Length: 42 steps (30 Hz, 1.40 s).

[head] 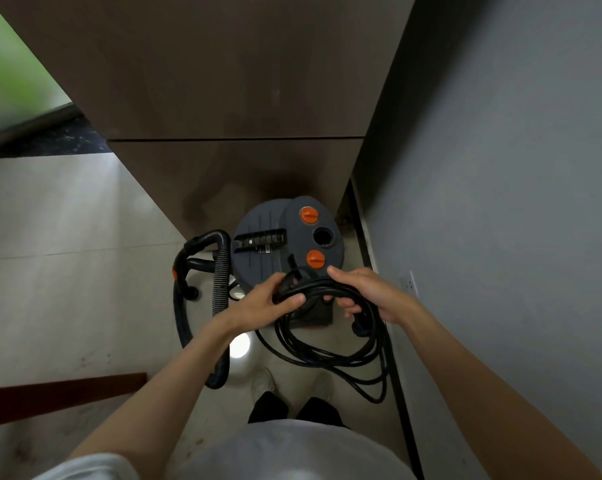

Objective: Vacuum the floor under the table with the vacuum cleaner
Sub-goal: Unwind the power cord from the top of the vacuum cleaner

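1. Pale, glossy floor tiles [67, 244] fill a narrow corner between a dark brown cabinet [223, 81] and a grey wall [500, 168].
2. A round grey vacuum cleaner [285, 237] with two orange knobs stands on the floor against the cabinet, just beyond the fingers.
3. Its ribbed hose [220, 271] loops to the left of the fingers.
4. The left hand [265, 303] and right hand [365, 292] both curl their fingers around a black coiled power cord [327, 341], which hangs below them towards the floor.
5. A wall socket [409, 284] sits just right of the right hand.
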Each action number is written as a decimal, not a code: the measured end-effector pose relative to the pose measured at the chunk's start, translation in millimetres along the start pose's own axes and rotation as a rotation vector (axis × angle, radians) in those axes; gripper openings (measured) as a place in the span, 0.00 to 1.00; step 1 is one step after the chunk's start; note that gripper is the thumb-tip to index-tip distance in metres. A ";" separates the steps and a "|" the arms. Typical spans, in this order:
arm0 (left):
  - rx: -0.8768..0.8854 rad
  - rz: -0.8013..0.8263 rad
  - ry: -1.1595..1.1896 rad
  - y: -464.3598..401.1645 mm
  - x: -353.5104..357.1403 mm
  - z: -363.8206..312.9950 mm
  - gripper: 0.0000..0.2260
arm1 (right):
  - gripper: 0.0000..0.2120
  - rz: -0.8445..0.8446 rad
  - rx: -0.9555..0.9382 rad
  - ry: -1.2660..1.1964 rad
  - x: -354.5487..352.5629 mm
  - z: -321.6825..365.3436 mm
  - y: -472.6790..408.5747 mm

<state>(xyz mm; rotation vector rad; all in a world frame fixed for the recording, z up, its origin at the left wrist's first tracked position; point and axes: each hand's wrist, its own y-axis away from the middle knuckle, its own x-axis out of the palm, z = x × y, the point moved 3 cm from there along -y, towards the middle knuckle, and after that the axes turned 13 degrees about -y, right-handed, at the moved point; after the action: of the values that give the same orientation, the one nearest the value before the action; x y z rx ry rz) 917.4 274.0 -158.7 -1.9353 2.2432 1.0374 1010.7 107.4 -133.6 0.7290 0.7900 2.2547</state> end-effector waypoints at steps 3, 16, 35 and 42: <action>-0.004 -0.088 0.018 0.3 -0.6 -0.6 0.11 | 0.21 -0.011 -0.037 0.007 1.7 1.4 -0.6; 0.032 -0.195 0.091 11.5 -1.2 -0.6 0.04 | 0.16 -0.036 -0.029 0.294 0.7 -4.9 3.0; 0.076 -0.124 -0.001 19.8 9.5 -0.8 0.09 | 0.16 -0.190 -0.080 0.854 -4.7 -16.9 36.3; 0.023 -0.076 -0.236 26.9 30.7 -7.7 0.08 | 0.09 -0.319 -0.138 1.002 -49.0 -37.8 67.4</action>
<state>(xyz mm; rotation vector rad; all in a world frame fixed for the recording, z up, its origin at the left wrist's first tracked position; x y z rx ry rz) 889.4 243.9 -152.6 -1.7683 2.0314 1.1558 992.0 18.1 -126.3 -0.6355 1.0620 2.2610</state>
